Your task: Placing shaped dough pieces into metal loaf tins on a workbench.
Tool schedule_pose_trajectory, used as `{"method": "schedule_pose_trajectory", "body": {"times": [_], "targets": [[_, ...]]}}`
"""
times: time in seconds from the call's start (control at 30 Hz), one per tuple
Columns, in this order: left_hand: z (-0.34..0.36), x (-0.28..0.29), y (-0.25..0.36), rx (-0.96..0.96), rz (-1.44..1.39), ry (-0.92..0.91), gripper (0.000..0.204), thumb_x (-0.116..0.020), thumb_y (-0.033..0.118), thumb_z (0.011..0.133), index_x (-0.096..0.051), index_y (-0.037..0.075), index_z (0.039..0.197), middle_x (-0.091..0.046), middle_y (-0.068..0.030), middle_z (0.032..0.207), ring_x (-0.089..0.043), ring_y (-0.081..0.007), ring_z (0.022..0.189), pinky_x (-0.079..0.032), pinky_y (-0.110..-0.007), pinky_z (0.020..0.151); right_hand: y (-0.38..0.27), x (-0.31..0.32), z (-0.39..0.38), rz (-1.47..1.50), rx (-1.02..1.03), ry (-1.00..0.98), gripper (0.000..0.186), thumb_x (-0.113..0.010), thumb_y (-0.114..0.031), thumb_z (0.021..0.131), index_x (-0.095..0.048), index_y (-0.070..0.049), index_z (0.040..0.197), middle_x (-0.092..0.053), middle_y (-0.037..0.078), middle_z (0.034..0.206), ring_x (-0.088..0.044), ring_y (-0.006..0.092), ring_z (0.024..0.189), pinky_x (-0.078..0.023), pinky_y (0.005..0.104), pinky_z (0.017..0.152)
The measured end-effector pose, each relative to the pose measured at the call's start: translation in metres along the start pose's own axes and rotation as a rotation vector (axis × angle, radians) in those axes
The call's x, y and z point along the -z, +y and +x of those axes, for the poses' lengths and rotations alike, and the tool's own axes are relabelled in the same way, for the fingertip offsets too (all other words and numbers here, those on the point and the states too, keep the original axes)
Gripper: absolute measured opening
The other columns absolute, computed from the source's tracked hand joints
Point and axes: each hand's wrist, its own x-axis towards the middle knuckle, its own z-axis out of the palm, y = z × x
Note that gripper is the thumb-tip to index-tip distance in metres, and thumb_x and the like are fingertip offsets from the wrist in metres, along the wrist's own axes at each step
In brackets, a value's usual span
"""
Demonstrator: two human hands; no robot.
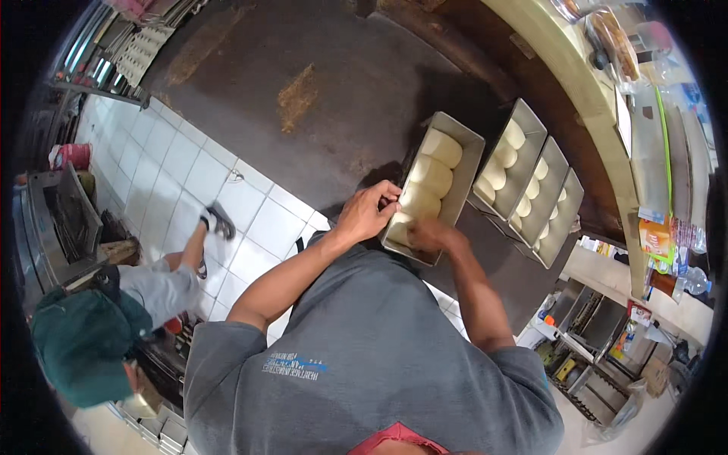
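Left hand (366, 212) on loaf tin (436, 189) rim, right hand (426, 233) inside on dough (431, 176)

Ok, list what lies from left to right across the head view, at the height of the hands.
Green cap of a person nearby → sandalled foot on the white tiles → left hand → loaf tin with dough pieces → row of three more dough-filled tins → cluttered counter edge.

We have a loaf tin (436, 186) on the tabletop (334, 83) before us, dough pieces (431, 176) in it; three filled tins (527, 189) lie just right, a crouching person (98, 334) at our left.
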Motion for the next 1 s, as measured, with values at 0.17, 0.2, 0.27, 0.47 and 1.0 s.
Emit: {"method": "schedule_pose_trajectory", "body": {"times": [0.17,0.2,0.27,0.47,1.0], "targets": [[0.003,0.004,0.005,-0.025,0.021,-0.013,0.026,-0.071,0.012,0.093,-0.066,0.005,0.117,-0.072,-0.0071,0.100,-0.065,-0.0208,0.083,-0.052,-0.035,0.076,-0.032,-0.034,0.009,0.130,-0.047,0.166,0.032,-0.055,-0.021,0.093,-0.074,0.000,0.106,-0.075,0.017,0.100,-0.066,0.0331,0.083,-0.053,0.0440,0.074],[0.001,0.004,0.004,-0.024,0.025,-0.013,0.026,-0.071,0.012,0.093,-0.066,0.005,0.117,-0.072,-0.0071,0.100,-0.065,-0.0208,0.083,-0.053,-0.035,0.076,-0.036,-0.037,-0.005,0.160,-0.054,0.192,0.032,-0.055,-0.021,0.093,-0.074,0.000,0.108,-0.075,0.017,0.102,-0.066,0.0333,0.084,-0.053,0.0443,0.075],[-0.003,0.003,-0.004,-0.023,0.019,-0.002,0.026,-0.071,0.012,0.093,-0.066,0.005,0.117,-0.072,-0.0070,0.100,-0.065,-0.0208,0.083,-0.053,-0.034,0.076,-0.046,-0.046,0.000,0.220,-0.076,0.245,0.033,-0.055,-0.021,0.093,-0.073,0.000,0.111,-0.076,0.017,0.104,-0.067,0.0336,0.086,-0.053,0.0447,0.076],[-0.002,-0.003,-0.008,-0.053,0.003,0.005,0.026,-0.071,0.012,0.092,-0.066,0.004,0.116,-0.072,-0.0064,0.099,-0.065,-0.0205,0.082,-0.053,-0.034,0.075,-0.047,-0.045,0.034,0.288,-0.206,0.272,0.036,-0.055,-0.022,0.093,-0.072,-0.001,0.116,-0.075,0.016,0.111,-0.068,0.0341,0.092,-0.052,0.0451,0.080],[0.001,0.003,0.002,0.002,-0.026,-0.031,0.025,-0.071,0.011,0.092,-0.066,0.004,0.115,-0.072,-0.0057,0.098,-0.066,-0.0196,0.082,-0.053,-0.034,0.076,0.068,0.053,0.121,0.180,-0.606,-0.073,0.038,-0.052,-0.021,0.094,-0.069,-0.001,0.122,-0.071,0.014,0.127,-0.066,0.0318,0.109,-0.051,0.0417,0.092]]}}
